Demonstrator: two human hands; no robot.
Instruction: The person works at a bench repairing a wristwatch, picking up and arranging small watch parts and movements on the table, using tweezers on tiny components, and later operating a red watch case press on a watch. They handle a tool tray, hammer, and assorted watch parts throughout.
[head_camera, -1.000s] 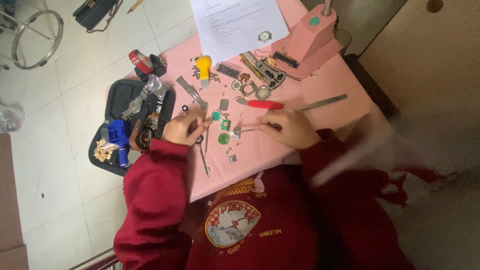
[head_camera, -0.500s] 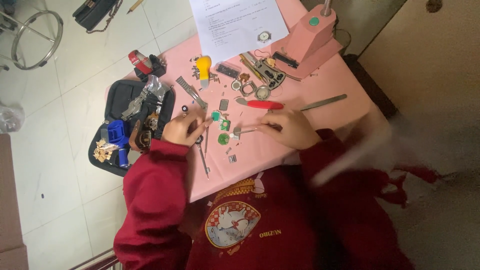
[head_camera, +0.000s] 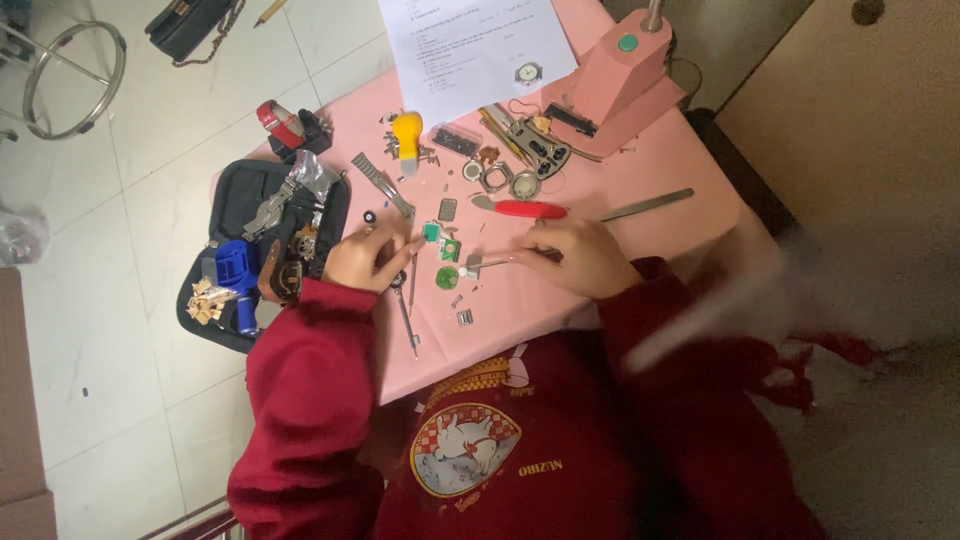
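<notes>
Hands in red sleeves worked over a pink counter (head_camera: 560, 320) strewn with small watch parts. Right hand (head_camera: 578, 255) had its fingers pinched shut on a thin metal tool (head_camera: 492, 263), its tip near a small green round part (head_camera: 446, 277). Left hand (head_camera: 368, 258) lay curled just beside that part; whether its fingers held anything could not be told. Red-handled screwdriver (head_camera: 528, 209) lay just beyond.

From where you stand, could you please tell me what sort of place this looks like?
Probably a small watch-repair bench set up in a tiled room. A pink-covered table holds scattered tiny metal watch parts, a red-handled screwdriver and a pink press tool, with a black open tool case beside the left hand.
</notes>
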